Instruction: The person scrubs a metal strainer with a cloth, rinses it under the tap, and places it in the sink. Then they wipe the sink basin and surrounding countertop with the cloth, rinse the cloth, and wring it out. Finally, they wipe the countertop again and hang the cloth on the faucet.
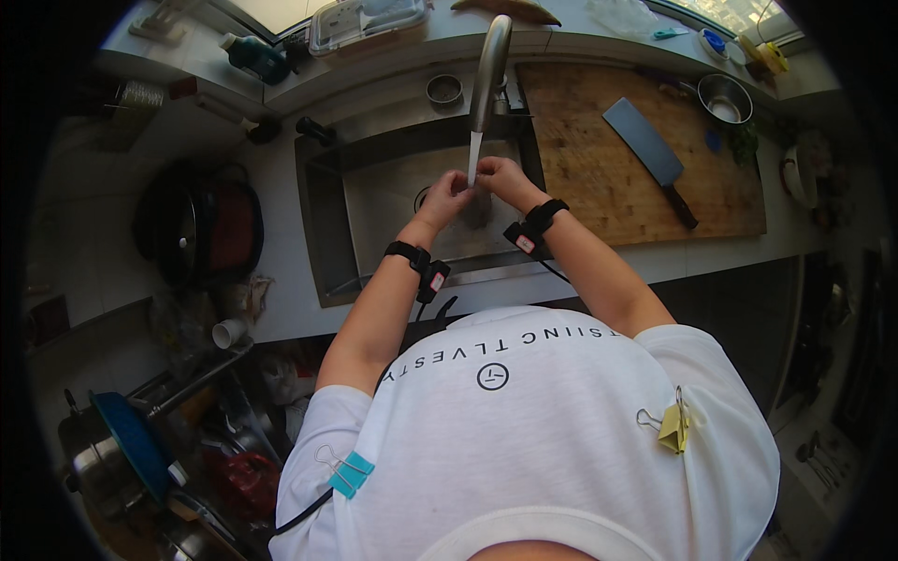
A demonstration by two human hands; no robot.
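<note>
Water (474, 158) runs from the metal faucet (491, 70) over the stainless steel sink (372, 210). My left hand (449, 198) is at the left side of the stream, its fingers bent together. On the stream's other side is my right hand (506, 181), fingertips curled close to the left ones. Whether anything small lies between the fingers cannot be seen. Both wrists wear black straps with small devices. Below the hands, part of a round drain (421, 199) shows, with a dark blurred patch beside it on the sink floor.
Right of the sink lies a wooden cutting board (575, 168) bearing a cleaver (645, 144) and a metal bowl (725, 99). A small round strainer (444, 90) sits behind the sink. Further back are a green bottle (256, 58) and a lidded clear container (368, 26).
</note>
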